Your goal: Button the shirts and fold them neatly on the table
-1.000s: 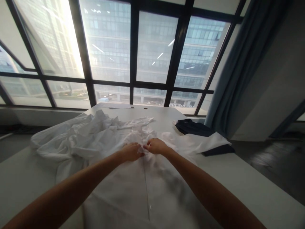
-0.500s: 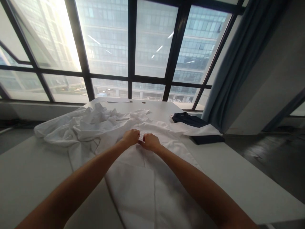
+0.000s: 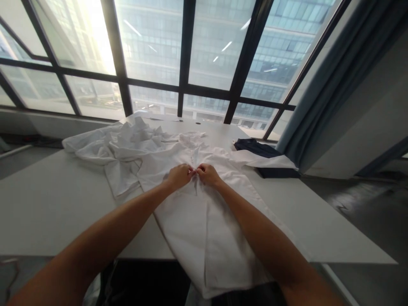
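Note:
A long white coat lies spread over the table, its lower end hanging over the near edge. A front opening runs down its middle. At this opening my left hand pinches the cloth from the left side. Close against it, my right hand pinches the cloth from the right, and the fingertips of both hands nearly meet. A small fold of fabric stands up around them. Whether a button lies between the fingers is hidden. One white sleeve stretches out to the right.
Crumpled white cloth heaps up at the back left of the white table. Dark navy cloth and a dark flat item lie at the right, partly under the sleeve. Behind stand large windows and a blue-grey curtain.
The view has tipped down, showing the table's near edge and the coat's hem. My hands have come together at the opening, where the cloth is now bunched up.

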`<action>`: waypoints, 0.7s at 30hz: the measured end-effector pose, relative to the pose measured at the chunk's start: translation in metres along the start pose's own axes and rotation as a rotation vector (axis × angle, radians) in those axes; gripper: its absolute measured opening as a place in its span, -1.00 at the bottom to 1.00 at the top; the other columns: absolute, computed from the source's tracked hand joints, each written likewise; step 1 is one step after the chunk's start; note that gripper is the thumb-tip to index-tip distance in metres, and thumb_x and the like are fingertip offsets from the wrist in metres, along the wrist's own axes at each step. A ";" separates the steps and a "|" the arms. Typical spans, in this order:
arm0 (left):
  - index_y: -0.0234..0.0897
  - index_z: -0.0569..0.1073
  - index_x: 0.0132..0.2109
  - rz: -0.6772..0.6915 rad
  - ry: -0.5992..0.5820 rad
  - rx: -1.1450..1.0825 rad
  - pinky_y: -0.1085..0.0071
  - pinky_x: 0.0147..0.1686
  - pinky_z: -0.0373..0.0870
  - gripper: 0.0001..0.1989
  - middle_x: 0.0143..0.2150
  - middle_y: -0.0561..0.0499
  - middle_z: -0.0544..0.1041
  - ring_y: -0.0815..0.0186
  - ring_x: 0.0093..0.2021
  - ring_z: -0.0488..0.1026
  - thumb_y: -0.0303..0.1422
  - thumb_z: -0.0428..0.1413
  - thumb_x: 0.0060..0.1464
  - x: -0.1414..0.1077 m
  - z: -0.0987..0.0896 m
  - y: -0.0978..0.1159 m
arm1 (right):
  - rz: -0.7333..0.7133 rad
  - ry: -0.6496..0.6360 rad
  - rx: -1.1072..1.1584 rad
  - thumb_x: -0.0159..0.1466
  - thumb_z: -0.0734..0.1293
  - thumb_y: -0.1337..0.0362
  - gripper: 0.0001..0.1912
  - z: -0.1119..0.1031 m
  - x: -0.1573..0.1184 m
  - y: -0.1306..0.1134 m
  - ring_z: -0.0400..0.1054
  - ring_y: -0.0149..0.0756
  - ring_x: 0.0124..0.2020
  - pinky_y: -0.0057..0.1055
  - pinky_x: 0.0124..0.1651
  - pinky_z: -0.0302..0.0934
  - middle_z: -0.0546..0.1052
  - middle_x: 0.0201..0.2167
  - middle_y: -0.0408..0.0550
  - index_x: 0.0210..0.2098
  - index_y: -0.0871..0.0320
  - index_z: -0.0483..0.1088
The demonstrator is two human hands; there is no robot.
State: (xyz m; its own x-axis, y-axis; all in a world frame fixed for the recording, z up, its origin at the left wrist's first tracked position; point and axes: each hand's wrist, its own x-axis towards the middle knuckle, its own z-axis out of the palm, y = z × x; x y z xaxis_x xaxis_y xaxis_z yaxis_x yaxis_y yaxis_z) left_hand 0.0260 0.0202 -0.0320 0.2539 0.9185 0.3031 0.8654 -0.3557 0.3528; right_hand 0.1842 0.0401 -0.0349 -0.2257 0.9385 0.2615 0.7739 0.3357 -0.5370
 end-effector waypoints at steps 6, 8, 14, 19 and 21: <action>-0.24 0.60 -0.17 -0.046 0.007 -0.177 0.47 -0.31 0.34 -0.71 -0.28 -0.06 0.62 0.25 -0.27 0.53 -0.18 0.07 0.17 0.005 0.006 -0.004 | -0.005 0.013 0.313 0.12 0.20 0.15 -0.73 -0.002 -0.004 0.007 0.25 -0.41 -0.52 -0.52 -0.42 0.12 0.39 -0.61 -0.19 -0.49 0.21 0.41; -0.26 0.60 -0.19 -0.038 0.022 -0.194 0.48 -0.34 0.32 -0.73 -0.31 -0.06 0.62 0.27 -0.31 0.53 -0.22 0.08 0.15 0.006 0.009 -0.006 | 0.035 -0.018 0.308 0.13 0.22 0.11 -0.71 -0.004 -0.004 0.004 0.25 -0.41 -0.56 -0.51 -0.43 0.12 0.37 -0.64 -0.20 -0.53 0.20 0.38; -0.28 0.60 -0.22 -0.009 0.046 -0.215 0.49 -0.34 0.32 -0.75 -0.33 -0.05 0.61 0.31 -0.36 0.49 -0.23 0.10 0.12 0.007 0.010 -0.008 | 0.008 -0.045 0.380 0.10 0.23 0.08 -0.71 -0.006 -0.004 0.005 0.17 -0.44 -0.56 -0.52 -0.46 0.07 0.30 -0.66 -0.22 -0.55 0.20 0.33; -0.30 0.59 -0.23 0.004 0.056 -0.318 0.51 -0.37 0.31 -0.76 -0.36 -0.01 0.59 0.35 -0.38 0.46 -0.25 0.10 0.10 0.010 0.014 -0.012 | -0.043 -0.124 0.445 0.05 0.22 0.07 -0.72 -0.009 0.000 0.012 0.05 -0.48 -0.56 -0.52 -0.47 0.01 0.22 -0.64 -0.27 -0.55 0.18 0.27; -0.32 0.57 -0.25 0.019 0.056 -0.379 0.52 -0.39 0.30 -0.78 -0.40 0.02 0.57 0.37 -0.41 0.44 -0.29 0.09 0.08 0.013 0.017 -0.015 | -0.066 -0.141 0.428 0.04 0.21 0.09 -0.74 -0.011 0.002 0.014 0.03 -0.48 -0.56 -0.52 -0.47 -0.01 0.20 -0.63 -0.28 -0.54 0.17 0.26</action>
State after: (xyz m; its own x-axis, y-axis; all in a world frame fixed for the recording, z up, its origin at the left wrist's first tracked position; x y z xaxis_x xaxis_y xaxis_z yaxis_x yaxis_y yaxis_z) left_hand 0.0233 0.0401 -0.0488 0.2351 0.9042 0.3566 0.6372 -0.4204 0.6459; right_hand 0.2011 0.0455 -0.0336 -0.3679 0.9058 0.2102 0.4476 0.3707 -0.8138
